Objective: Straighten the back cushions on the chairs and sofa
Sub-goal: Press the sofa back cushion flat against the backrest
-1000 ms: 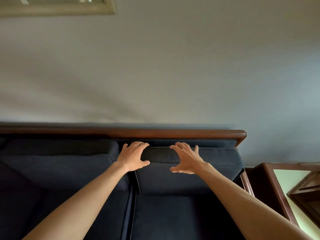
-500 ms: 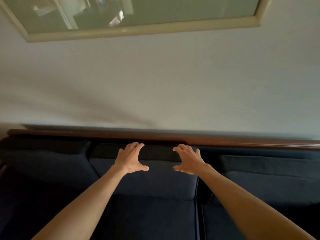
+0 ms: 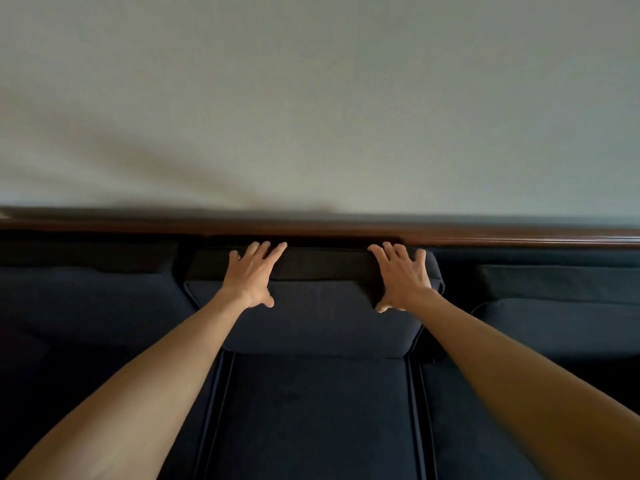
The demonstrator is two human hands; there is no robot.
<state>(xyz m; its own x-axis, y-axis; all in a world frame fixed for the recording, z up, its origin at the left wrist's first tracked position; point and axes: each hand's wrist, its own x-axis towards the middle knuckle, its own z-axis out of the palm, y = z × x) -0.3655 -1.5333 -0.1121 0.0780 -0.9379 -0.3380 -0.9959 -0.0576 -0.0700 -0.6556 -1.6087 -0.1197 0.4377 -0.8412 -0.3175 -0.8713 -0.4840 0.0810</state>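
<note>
A dark navy sofa with a brown wooden top rail (image 3: 519, 239) stands against a pale wall. Its middle back cushion (image 3: 322, 317) leans against the rail. My left hand (image 3: 254, 275) lies flat on the cushion's top edge toward its left end, fingers spread. My right hand (image 3: 401, 277) rests the same way near the top right corner. Both thumbs hang down over the cushion's front face. The left back cushion (image 3: 90, 299) and the right back cushion (image 3: 561, 306) sit on either side.
The middle seat cushion (image 3: 311, 417) lies below, between piped seams. The pale wall (image 3: 311, 98) fills the upper half of the view right behind the rail.
The view has shifted from the sofa's right-end cushion to the middle one. My hands have spread apart and now lie on the middle cushion's top edge. The picture frame has left the view.
</note>
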